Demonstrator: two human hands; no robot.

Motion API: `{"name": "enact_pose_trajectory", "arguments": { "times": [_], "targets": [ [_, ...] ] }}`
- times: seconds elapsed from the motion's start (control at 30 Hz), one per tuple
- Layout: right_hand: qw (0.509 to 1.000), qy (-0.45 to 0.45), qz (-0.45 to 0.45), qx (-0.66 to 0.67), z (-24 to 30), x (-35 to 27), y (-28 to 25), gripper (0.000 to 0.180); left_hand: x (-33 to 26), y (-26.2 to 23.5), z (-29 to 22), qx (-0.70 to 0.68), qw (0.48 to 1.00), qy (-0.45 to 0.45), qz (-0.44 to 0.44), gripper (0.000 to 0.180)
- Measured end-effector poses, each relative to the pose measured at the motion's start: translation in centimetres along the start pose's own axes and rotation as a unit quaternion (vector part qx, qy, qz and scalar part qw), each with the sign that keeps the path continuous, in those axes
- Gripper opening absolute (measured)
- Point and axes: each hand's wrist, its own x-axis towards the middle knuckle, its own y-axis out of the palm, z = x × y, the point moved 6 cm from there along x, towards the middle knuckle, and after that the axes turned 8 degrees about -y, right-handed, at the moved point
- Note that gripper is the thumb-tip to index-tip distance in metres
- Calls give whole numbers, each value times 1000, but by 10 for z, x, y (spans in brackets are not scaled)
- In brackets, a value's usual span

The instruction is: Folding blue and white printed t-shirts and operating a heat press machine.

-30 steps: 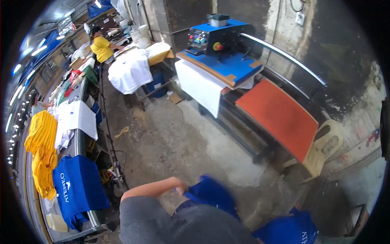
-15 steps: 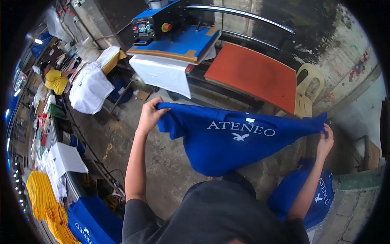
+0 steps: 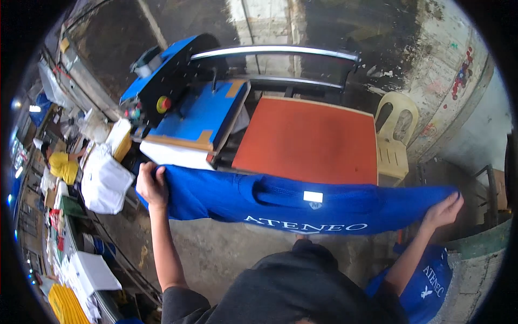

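Observation:
A blue T-shirt [image 3: 302, 202] with white lettering on the chest is stretched out in the air between my hands. My left hand [image 3: 152, 184] is closed on one sleeve side, and my right hand [image 3: 445, 209] pinches the other end. The collar, with a white label inside, lies toward the far side. The lower part of the shirt hangs down out of sight. Just beyond the shirt is the flat red-orange platen [image 3: 310, 143] of a heat press, whose near edge the cloth partly covers.
Left of the platen stands the press's blue and black head [image 3: 191, 116] over white cloth. A cream plastic chair [image 3: 394, 137] is at its right. More blue shirts [image 3: 415, 281] lie low by my right arm. At far left, a person in yellow [image 3: 62, 164] works beside white garments [image 3: 105, 186].
My hands have spread wider and pulled the shirt taut, with its collar now showing. The view has turned, bringing the red-orange platen closer to the middle.

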Motion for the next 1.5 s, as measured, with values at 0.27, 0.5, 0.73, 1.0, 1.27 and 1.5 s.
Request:
{"name": "enact_pose_trajectory", "arguments": {
  "times": [0.27,0.5,0.73,1.0,1.27,1.5],
  "targets": [
    [929,-67,310,-189,-30,19,317,24,91,353,-40,148,958,40,242,28],
    [904,-91,411,-73,-51,-126,343,37,-63,413,-92,66,947,-78,304,50],
    [835,108,533,-87,-47,-228,201,22,-198,317,-70,117,878,-238,398,25],
    [832,143,514,-151,-36,-236,164,18,-197,302,-45,11,857,-342,385,14],
    [855,49,506,-107,15,-216,189,30,-158,314,-85,-34,915,-217,339,41],
    [750,-165,615,177,121,-270,335,44,-174,420,-223,-126,861,-48,490,49]
  ]
}}
